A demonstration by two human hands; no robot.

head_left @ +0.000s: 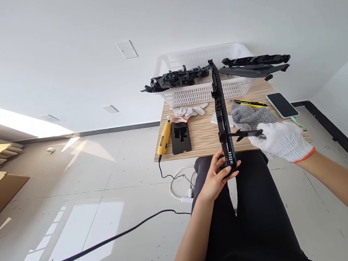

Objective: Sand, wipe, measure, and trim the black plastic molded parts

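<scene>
A long black plastic trim part (221, 110) points away from me, its far end above the basket. Bare fingers of my left hand (216, 175) are wrapped around its near end, above my knees. My right hand (282, 140), in a white knit glove with an orange cuff, is closed on a slim black piece (243, 134). That piece reaches left to the trim part's lower section and appears to touch it. Whether it is a tool or a branch of the part I cannot make out. The gloved fingers hide its right end.
A white plastic basket (201, 93) holds several black parts (179, 77), some overhanging its rim. On the striped table (203, 132) lie a yellow corded tool (164, 138), a black device (180, 137), a white glove (191, 111), a grey cloth (250, 115) and a phone (282, 104). A black cable (112, 239) crosses the floor.
</scene>
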